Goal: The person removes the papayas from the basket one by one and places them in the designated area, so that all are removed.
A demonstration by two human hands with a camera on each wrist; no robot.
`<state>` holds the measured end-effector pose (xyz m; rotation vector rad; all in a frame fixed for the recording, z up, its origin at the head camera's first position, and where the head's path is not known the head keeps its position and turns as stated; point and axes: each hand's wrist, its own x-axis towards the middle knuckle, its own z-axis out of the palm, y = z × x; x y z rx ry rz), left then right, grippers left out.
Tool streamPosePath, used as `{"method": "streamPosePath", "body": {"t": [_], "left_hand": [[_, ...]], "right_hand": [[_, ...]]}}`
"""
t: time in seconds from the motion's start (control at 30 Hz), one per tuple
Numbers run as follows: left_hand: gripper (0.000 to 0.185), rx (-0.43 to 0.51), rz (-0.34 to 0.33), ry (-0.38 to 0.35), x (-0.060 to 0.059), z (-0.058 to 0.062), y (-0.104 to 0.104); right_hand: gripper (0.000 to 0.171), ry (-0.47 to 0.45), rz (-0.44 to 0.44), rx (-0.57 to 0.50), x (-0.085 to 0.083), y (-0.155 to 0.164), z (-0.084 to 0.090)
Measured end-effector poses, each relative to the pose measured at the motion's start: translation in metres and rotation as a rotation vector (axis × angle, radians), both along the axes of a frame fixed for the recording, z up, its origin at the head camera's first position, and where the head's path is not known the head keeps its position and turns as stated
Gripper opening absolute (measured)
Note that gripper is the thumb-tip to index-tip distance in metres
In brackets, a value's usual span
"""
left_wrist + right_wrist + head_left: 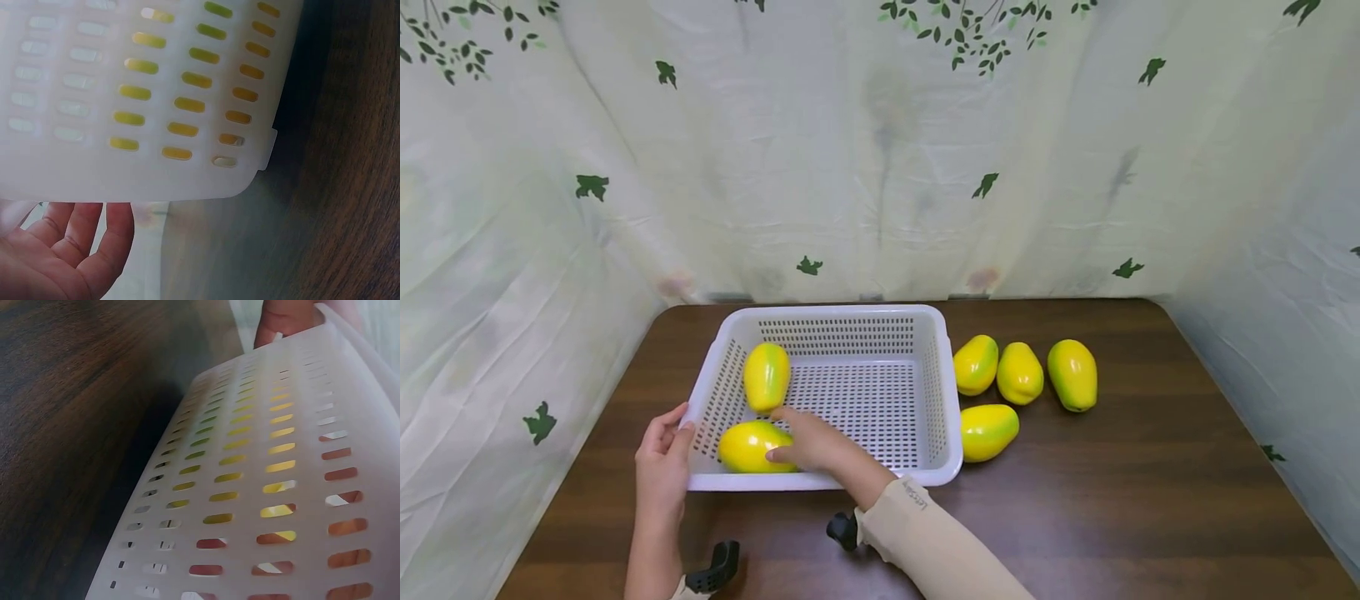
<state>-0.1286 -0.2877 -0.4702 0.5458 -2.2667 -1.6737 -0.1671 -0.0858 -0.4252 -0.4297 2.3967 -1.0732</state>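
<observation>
White slotted basket [936,392] on a dark wooden table [1150,517], seen from above. Two yellow-green mangoes inside: one upright-ish near the far left corner [767,377], one lying along the near left wall [747,447]. Right hand [811,442] reaching over the near rim into the basket, fingers mostly straight and resting on the top and side of the near mango, thumb against its flank; more a loose touch than a firm grip. Left hand [662,454] at the outer left corner of the basket, fingers relaxed and laid flat against the wall, holding nothing. In the left wrist view, open palm and fingers [75,244] just below the basket's rounded corner [187,181]. In the right wrist view, only the slotted wall [262,487], yellow showing through the slots.

Four more mangoes on the table right of the basket: three in a row [976,364] [1019,372] [1072,375], one nearer, just beside the basket's right wall [988,432].

Judged best for settling the fruit: left hand braced on the corner so the light basket cannot slide, fruit set low before release, packed snug to the wall to leave floor for more.

Small lettering on the beige sleeve [916,493], too small to read surely. Leaf-print cloth [880,167] behind and at both sides.
</observation>
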Motion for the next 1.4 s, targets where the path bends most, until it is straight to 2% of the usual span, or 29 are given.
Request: {"method": "streamPosePath", "body": {"t": [0.13,0.2,0.37,0.6,0.7,0.8,0.97,1.0,1.07,1.1,1.17,1.3,1.37,1.4], "left_hand": [[0.047,-0.017,-0.014,-0.010,0.002,0.002,-0.001],[0.046,-0.008,-0.006,-0.014,0.001,-0.002,-0.004],[0.045,-0.002,-0.013,0.021,-0.004,-0.019,-0.014],[0.045,-0.017,0.008,0.048,-0.016,-0.050,-0.032],[0.044,-0.011,-0.012,0.064,-0.016,-0.050,-0.032],[0.044,0.006,-0.015,0.067,-0.011,-0.037,-0.024],[0.044,-0.009,-0.011,0.013,0.001,0.001,-0.001],[0.044,-0.002,-0.015,0.026,0.002,0.001,-0.001],[0.043,-0.005,0.001,0.001,0.004,0.012,0.006],[0.043,-0.008,0.004,0.012,0.001,0.001,0.000],[0.042,-0.010,0.011,0.007,-0.003,-0.009,-0.005],[0.042,-0.008,0.011,0.024,-0.003,-0.009,-0.004],[0.043,-0.012,0.005,0.022,0.005,0.014,0.010],[0.043,-0.018,0.008,0.020,0.007,0.019,0.013]], "right_hand": [[0.049,-0.004,0.017,0.047,0.001,-0.004,0.000],[0.049,-0.002,0.024,0.070,0.000,-0.006,0.000],[0.053,0.005,0.028,0.111,-0.002,-0.010,-0.003],[0.053,0.015,0.021,0.122,-0.004,-0.011,-0.005],[0.053,0.036,0.018,0.123,-0.003,-0.011,-0.004],[0.053,0.064,0.023,0.120,-0.003,-0.010,-0.003],[0.054,0.100,0.034,0.097,-0.003,-0.007,-0.002],[0.054,0.109,0.035,0.089,-0.003,-0.007,-0.002],[0.055,0.127,0.035,0.078,-0.003,-0.006,-0.001],[0.055,0.132,0.035,0.071,-0.003,-0.005,-0.001],[0.055,0.149,0.036,0.056,-0.004,-0.005,0.000],[0.055,0.153,0.022,-0.001,-0.006,-0.002,0.001],[0.055,0.149,0.008,-0.039,-0.006,-0.001,0.002],[0.055,0.146,0.000,-0.061,-0.006,0.000,0.003]]}}
